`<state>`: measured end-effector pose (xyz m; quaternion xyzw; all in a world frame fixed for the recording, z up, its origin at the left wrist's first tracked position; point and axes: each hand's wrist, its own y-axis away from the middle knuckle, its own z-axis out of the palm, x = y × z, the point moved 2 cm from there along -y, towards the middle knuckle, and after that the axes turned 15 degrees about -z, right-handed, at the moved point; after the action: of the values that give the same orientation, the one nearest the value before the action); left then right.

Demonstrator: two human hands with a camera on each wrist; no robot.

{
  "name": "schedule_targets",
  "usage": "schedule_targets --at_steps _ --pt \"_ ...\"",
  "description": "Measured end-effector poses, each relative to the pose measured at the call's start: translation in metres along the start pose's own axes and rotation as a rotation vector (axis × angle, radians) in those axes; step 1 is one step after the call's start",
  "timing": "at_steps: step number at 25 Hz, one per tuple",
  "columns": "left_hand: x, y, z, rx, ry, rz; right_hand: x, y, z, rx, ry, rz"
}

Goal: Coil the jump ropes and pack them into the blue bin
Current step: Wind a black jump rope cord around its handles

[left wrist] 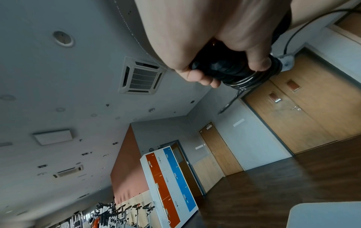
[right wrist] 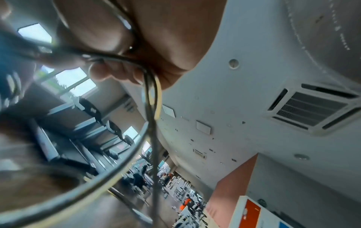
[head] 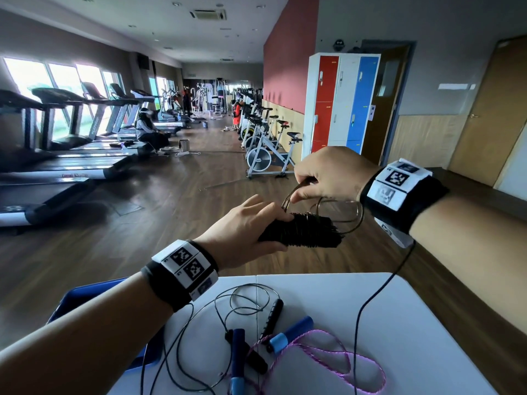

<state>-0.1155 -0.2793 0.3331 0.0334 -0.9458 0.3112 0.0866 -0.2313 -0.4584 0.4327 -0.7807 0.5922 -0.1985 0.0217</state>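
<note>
We're in a gym here: treadmills [head: 65,115] lined up along the windows [head: 57,81], exercise bikes [head: 268,152] down the red wall [head: 288,61], weight machines [head: 211,95] at the far end, red, white and blue lockers [head: 340,104], wood floor [head: 171,201] throughout.

We see our right hand [right wrist: 125,46] up close, fingers pinching the dark rope [right wrist: 150,95]. The rope loops down. Treadmills [right wrist: 93,123] stand behind.
</note>
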Motion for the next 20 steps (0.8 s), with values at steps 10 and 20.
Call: schedule_targets --at_steps 10,20 --pt "-0.012 -0.008 -0.031 0.126 0.101 -0.211 -0.001 0.065 0.14 0.252 -0.519 0.452" --pt "-0.013 -0.03 -0.036 0.105 0.024 -0.336 -0.099 0.062 0.202 0.414 -1.444 0.673"
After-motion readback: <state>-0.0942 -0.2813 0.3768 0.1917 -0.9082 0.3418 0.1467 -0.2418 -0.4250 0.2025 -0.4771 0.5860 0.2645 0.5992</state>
